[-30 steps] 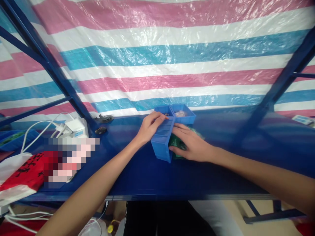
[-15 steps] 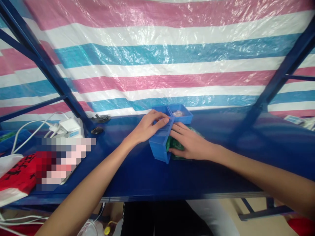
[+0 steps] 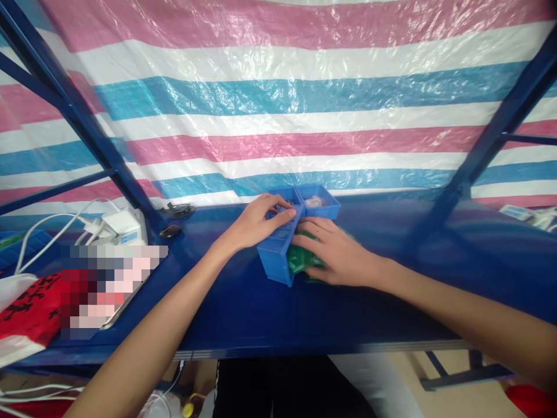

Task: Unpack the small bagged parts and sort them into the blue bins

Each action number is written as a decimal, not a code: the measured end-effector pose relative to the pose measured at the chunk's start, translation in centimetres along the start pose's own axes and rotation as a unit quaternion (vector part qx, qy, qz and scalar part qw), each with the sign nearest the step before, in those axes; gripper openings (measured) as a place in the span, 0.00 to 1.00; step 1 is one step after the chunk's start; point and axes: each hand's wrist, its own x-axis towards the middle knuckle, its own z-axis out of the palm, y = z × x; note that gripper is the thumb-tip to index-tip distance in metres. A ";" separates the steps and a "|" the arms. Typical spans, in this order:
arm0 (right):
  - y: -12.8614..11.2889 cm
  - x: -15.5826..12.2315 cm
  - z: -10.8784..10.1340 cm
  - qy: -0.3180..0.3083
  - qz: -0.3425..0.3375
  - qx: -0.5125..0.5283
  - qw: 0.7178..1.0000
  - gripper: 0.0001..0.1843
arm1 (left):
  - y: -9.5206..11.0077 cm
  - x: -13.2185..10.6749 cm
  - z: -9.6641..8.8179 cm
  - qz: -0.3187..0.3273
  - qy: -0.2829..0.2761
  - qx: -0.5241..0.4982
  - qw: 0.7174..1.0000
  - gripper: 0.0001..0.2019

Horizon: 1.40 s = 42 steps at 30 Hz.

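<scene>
Blue workbench (image 3: 243, 313): my left hand (image 3: 255, 223) open atop blue plastic divider box (image 3: 275, 262), right hand (image 3: 339, 255) flat on green plastic packet (image 3: 299, 259) beside it.

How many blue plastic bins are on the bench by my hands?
3. The long divided bin lies between the left hand and right hand; behind it sit the left small bin and right small bin. Others may be hidden.

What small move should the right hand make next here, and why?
Probably close the right hand on the green packet and lift it slightly. That hand lies flat on the packet, which sits on the table right against the bin. The left hand grips the bin at its rim, so the bin looks steadied.
</scene>
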 end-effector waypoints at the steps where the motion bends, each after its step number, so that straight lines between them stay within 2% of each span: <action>1: -0.1 0.0 0.0 -0.008 -0.010 -0.007 1.000 0.26 | 0.0 0.0 0.0 0.001 -0.002 -0.004 1.000 0.19; 5: -0.3 0.1 -0.3 -0.026 -0.023 -0.015 0.999 0.20 | 0.1 0.0 -0.2 -0.004 -0.013 -0.018 1.000 0.19; 11: -0.4 0.2 -0.5 -0.070 -0.018 -0.013 0.997 0.23 | 1.6 -0.3 -0.3 -0.078 -0.019 0.025 0.996 0.23; 14: -0.4 0.2 -0.5 -0.081 -0.014 -0.023 0.996 0.23 | 1.8 -0.6 -0.1 -0.065 -0.032 0.058 0.996 0.27; 17: -0.3 0.2 -0.6 -0.083 -0.017 -0.022 0.996 0.24 | 1.5 -0.9 -0.3 -0.065 -0.030 0.077 0.994 0.24; 21: -0.4 0.2 -0.7 -0.086 -0.027 -0.006 0.996 0.24 | 1.1 -1.2 -1.8 -0.124 -0.021 0.109 0.986 0.24; 26: -0.4 0.2 -0.6 -0.089 -0.035 0.030 0.995 0.22 | 0.5 -1.4 -4.7 -0.171 -0.020 0.159 0.972 0.19; 30: -0.1 0.2 -0.4 -0.086 -0.027 0.061 0.994 0.24 | -1.0 -1.4 -7.2 -0.265 -0.030 0.143 0.953 0.21; 34: 0.1 0.1 -0.2 -0.110 -0.013 0.064 0.992 0.33 | -3.7 -1.4 -8.7 -0.344 0.024 0.107 0.933 0.22; 36: 0.2 0.0 0.0 -0.119 0.000 0.056 0.991 0.36 | -5.4 -1.4 -8.7 -0.374 0.056 0.100 0.920 0.22; 39: 0.5 -0.2 0.2 -0.117 0.023 0.047 0.992 0.36 | -8.1 -1.3 -7.9 -0.401 0.092 0.028 0.911 0.24; 42: 0.8 -0.3 0.3 -0.114 0.041 0.059 0.991 0.36 | -10.4 -1.2 -6.6 -0.388 0.141 0.048 0.910 0.22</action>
